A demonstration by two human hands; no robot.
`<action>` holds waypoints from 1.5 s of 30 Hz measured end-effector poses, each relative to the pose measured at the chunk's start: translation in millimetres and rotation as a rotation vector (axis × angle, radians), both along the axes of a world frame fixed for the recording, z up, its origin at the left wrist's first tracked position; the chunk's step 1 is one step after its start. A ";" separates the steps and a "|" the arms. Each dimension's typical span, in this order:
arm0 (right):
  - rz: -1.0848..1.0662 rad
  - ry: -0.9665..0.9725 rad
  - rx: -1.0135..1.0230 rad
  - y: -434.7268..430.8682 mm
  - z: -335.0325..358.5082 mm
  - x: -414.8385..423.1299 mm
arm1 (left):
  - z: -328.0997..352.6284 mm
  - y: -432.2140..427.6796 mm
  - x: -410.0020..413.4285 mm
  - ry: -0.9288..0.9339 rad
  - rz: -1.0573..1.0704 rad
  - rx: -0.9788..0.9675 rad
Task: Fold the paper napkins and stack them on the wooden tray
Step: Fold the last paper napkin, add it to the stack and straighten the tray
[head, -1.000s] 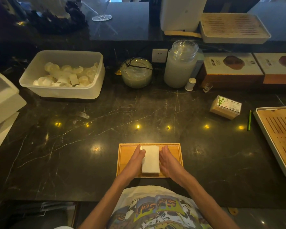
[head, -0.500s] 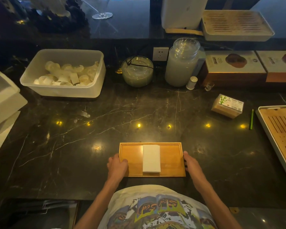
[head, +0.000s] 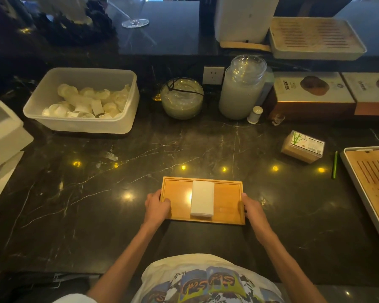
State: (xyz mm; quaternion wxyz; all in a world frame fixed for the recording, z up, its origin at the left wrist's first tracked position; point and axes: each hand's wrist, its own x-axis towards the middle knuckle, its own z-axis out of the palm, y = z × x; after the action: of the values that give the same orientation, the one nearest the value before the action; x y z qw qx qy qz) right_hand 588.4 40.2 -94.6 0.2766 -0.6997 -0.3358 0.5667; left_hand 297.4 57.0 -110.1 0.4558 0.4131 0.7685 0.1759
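- Head view: the tray [head: 177, 193] lies flat on the counter [head: 206, 145], close to its near edge and about midway along it.
- Napkins [head: 202, 197]: one neat white folded stack on the middle of the tray, with bare wood on either side. The number of sheets cannot be told.
- Left hand [head: 157, 207] grips the tray's left short edge, thumb over the rim. Right hand [head: 253, 209] grips the right short edge likewise. The hands are well apart, with the tray's whole length between them.
- Step in hand, by judgement: squaring or shifting the loaded tray. Folding and stacking look complete for the napkins in sight.
- Recommended: keep the tray level and move both hands together. Slide it rather than lift it, since a loose paper stack may fan or slip. Keep the thumbs off the stack.
- Pack [head: 302, 146] lies towards the counter's right edge, well apart from the tray. Whether it holds more napkins cannot be told.
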 end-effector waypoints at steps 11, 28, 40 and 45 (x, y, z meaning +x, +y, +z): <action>0.771 -0.682 0.143 -60.3 -22.5 -15.3 | -17.5 -86.0 31.3 0.453 -0.625 0.097; 0.784 -0.868 0.251 108.7 -43.0 -25.1 | -35.8 87.0 24.0 0.647 -0.706 0.167; 0.744 -0.867 0.248 161.0 -53.4 -29.0 | -39.1 144.9 22.2 0.681 -0.726 0.168; 0.752 -0.851 0.233 160.8 -51.0 -29.9 | -34.6 145.1 25.5 0.687 -0.730 0.143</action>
State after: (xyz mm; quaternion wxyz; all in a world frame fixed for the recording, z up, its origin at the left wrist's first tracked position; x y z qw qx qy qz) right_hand 558.6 201.0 -145.6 -0.0278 -0.6635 -0.7032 0.2539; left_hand 322.9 202.1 -144.7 0.1788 0.7190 0.6658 -0.0887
